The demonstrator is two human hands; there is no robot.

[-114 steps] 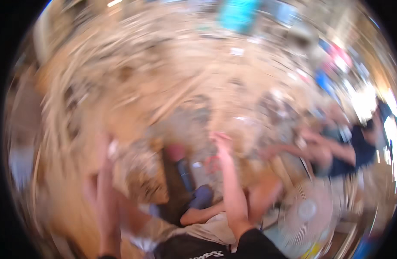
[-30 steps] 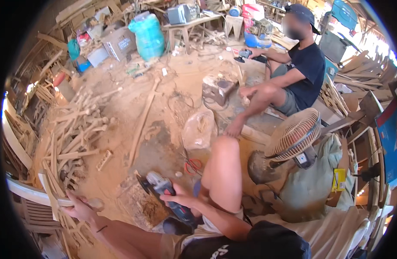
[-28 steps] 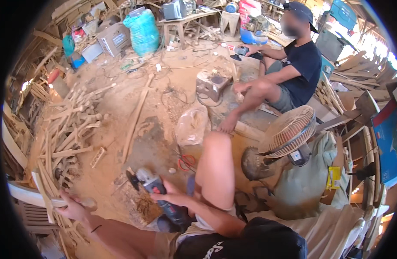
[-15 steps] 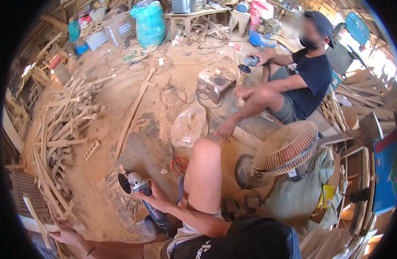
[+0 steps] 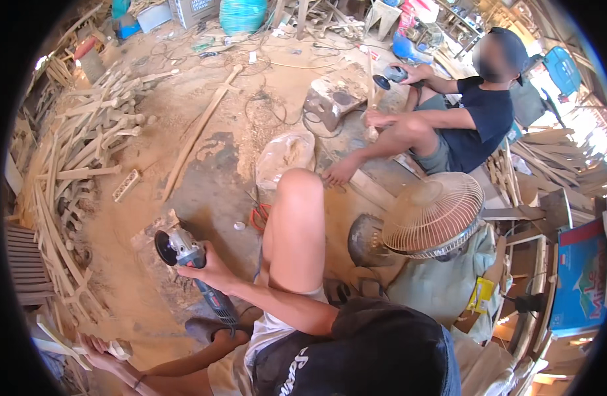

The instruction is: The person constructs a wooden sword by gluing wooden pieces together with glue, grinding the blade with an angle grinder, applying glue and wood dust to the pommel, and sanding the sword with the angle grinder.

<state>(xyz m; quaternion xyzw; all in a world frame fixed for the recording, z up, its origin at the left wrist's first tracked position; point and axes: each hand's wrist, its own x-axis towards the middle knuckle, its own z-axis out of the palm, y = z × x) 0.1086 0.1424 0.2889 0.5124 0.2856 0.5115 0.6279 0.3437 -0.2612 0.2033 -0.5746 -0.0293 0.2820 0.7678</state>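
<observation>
The right hand [image 5: 211, 270] is wrapped around the neck of a grey-and-blue angle grinder with a dark round disc [image 5: 188, 261], fingers curled tight over the body just behind the disc guard. The grinder sits at about 8 o'clock in the view, its disc toward 10 o'clock over a sawdust-covered concrete floor [image 5: 204, 178], its blue handle running back toward 5 o'clock.

The left hand [image 5: 102, 350], low at 7 o'clock, rests on a pale sawn wooden stick [image 5: 59, 336] at the foot of a heap of rough turned wooden pieces [image 5: 79, 152]. Its fingers lie close together over the stick; whether they grip it cannot be told.

The person's bare knee [image 5: 297, 224] rises at the centre. A cream wire-caged floor fan [image 5: 432, 214] stands at 3 o'clock. At 1 o'clock, 1 seated co-worker in a dark shirt [image 5: 478, 122] holds a second grinder [image 5: 389, 76] against a wooden piece.
</observation>
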